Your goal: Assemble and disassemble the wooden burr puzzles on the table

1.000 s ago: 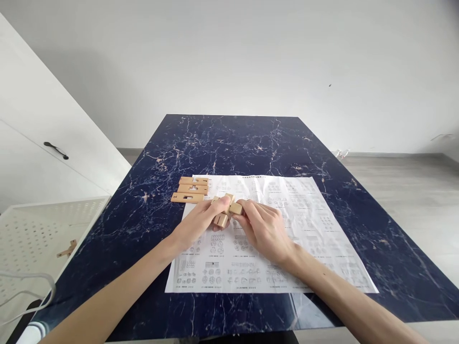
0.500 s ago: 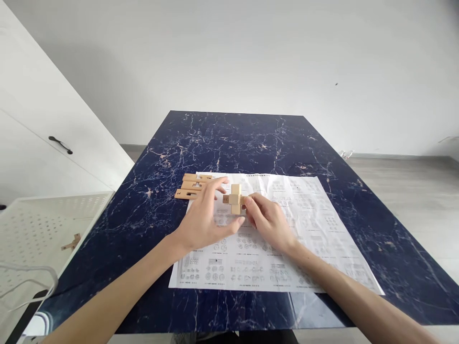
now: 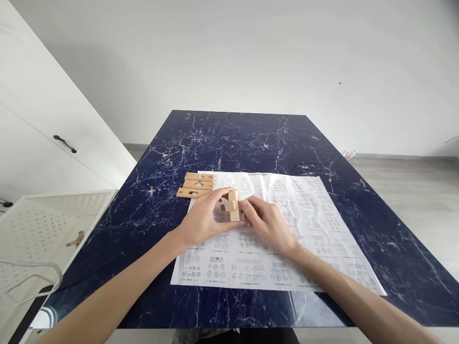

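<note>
A pale wooden interlocking puzzle (image 3: 234,206), shaped like a cross of blocks, is held just above the printed sheet (image 3: 304,243). My left hand (image 3: 202,217) spans it from the left, with fingertips at its far end and the thumb at its near end. On the other side, my right hand (image 3: 267,220) pinches its right arm between thumb and fingers; that arm is mostly hidden. Left of the puzzle lie flat wooden pieces with cut-out slots (image 3: 193,192), set in a row and marked with numbers, partly over the sheet's far left corner.
The dark blue marbled table (image 3: 233,143) runs away from me toward a pale wall. A white perforated tray (image 3: 21,229) at the left holds a small wooden piece (image 3: 75,239) and a white cable (image 3: 32,263). Beyond it stands a white cabinet (image 3: 46,110).
My left thumb and fingers have closed in from standing apart to touch the puzzle. The puzzle has turned and tilted slightly, while my right hand keeps its pinch.
</note>
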`<state>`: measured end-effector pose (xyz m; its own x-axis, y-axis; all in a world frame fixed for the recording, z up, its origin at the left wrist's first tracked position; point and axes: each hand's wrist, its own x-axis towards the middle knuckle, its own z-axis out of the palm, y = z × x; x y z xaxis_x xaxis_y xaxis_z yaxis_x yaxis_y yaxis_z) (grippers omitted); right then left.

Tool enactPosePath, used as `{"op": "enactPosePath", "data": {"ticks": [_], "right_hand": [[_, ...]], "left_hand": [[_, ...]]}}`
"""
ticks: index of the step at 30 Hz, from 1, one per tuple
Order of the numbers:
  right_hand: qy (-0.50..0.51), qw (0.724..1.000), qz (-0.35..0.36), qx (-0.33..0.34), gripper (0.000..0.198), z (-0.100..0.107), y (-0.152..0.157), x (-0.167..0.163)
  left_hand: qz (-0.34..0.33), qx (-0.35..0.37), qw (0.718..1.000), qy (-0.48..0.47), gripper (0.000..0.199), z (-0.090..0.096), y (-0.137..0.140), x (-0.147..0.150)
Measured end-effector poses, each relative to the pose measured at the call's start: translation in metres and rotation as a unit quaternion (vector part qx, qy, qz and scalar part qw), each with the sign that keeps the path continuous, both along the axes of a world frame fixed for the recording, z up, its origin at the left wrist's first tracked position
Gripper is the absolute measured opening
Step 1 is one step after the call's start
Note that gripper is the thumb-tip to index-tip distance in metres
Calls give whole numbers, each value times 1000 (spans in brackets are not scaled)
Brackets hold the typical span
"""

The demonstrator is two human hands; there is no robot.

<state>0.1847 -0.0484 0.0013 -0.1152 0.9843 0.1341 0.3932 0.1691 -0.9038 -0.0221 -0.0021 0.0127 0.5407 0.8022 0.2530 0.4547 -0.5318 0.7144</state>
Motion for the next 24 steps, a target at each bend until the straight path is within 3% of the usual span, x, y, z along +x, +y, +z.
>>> {"op": "enactPosePath", "data": {"ticks": [7, 24], "right_hand": [[38, 999, 13, -20, 46, 2, -1, -1], [41, 999, 20, -21, 45, -4, -2, 0]], "left_hand": [[35, 33, 999, -19, 70, -4, -4, 3], [27, -5, 999, -46, 65, 2, -6, 4]]}}
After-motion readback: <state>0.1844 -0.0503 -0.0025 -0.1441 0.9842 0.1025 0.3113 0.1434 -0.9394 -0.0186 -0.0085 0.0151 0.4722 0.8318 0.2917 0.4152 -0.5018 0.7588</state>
